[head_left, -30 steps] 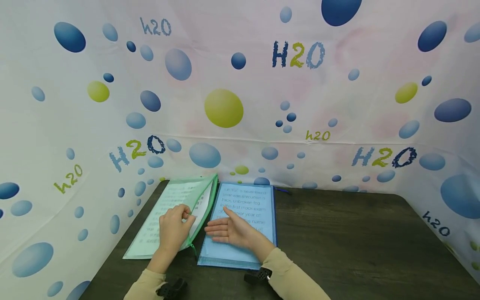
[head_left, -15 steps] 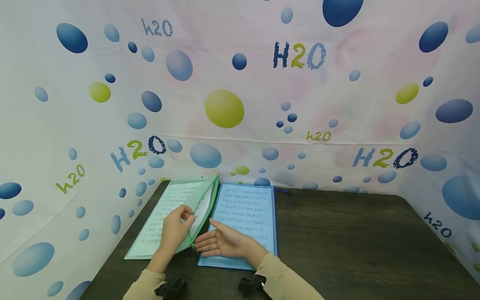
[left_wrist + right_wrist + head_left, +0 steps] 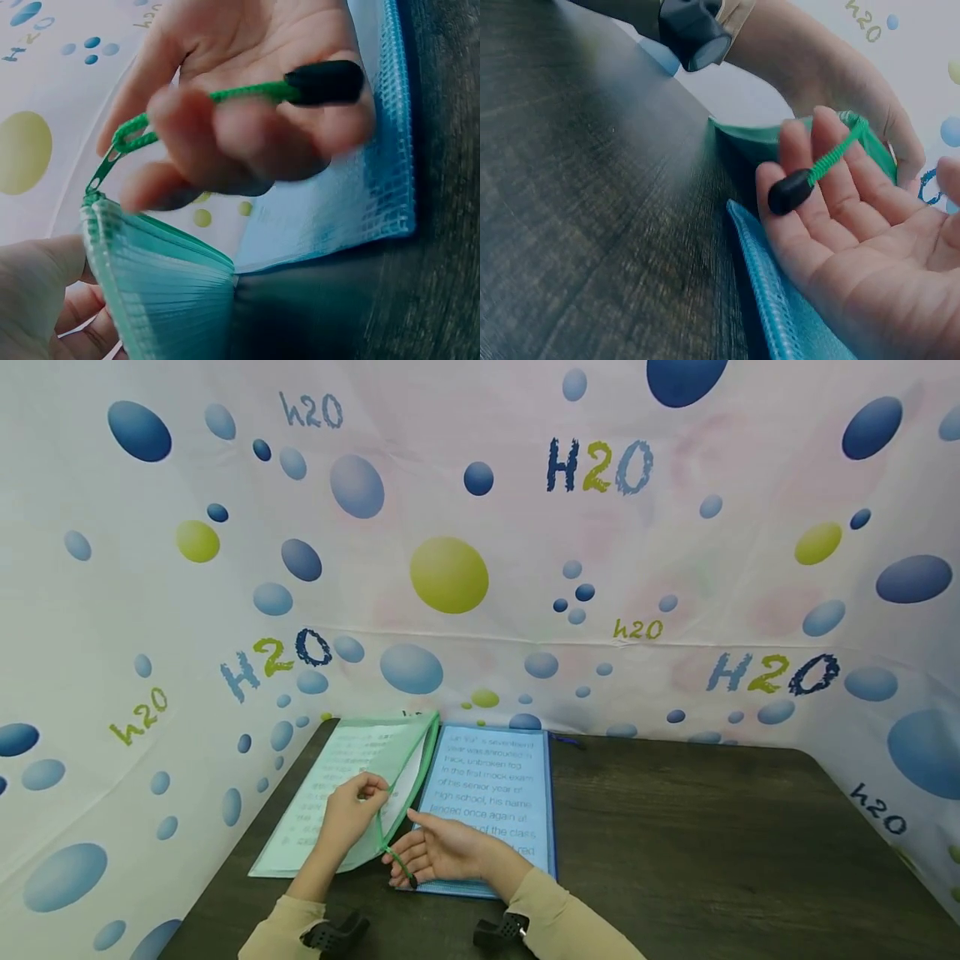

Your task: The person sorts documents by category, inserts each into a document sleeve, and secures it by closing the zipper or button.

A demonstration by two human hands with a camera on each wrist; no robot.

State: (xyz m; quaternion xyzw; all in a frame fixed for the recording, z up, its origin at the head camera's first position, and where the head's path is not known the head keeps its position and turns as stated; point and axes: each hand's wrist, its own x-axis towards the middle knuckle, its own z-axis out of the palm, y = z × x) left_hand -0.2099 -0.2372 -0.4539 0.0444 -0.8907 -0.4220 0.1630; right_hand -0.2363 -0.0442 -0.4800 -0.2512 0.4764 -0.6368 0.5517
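A green zip document pouch [image 3: 300, 810] lies at the left in the head view, its right edge raised and gaping, with a printed white sheet [image 3: 407, 772] inside. My left hand [image 3: 348, 814] pinches that raised edge between thumb and fingers. From the zipper's near corner runs a green cord pull [image 3: 834, 159] with a black end [image 3: 791, 193]. It lies across the fingers of my right hand [image 3: 450, 852], which are loosely bent with the palm turned up and the thumb apart from the cord. Beneath this hand is a blue zip document pouch [image 3: 487, 768] holding a printed page.
The dark wooden table [image 3: 712, 843] extends to the right of the pouches. A blue cord pull [image 3: 566, 741] sticks out at the blue pouch's far right corner. A white sheet printed with bubbles [image 3: 510, 527] hangs behind and along both sides.
My right hand has moved left and nearer to me, from over the blue pouch to the green pouch's near corner; the green cord now lies on its fingers. The left hand keeps its pinch.
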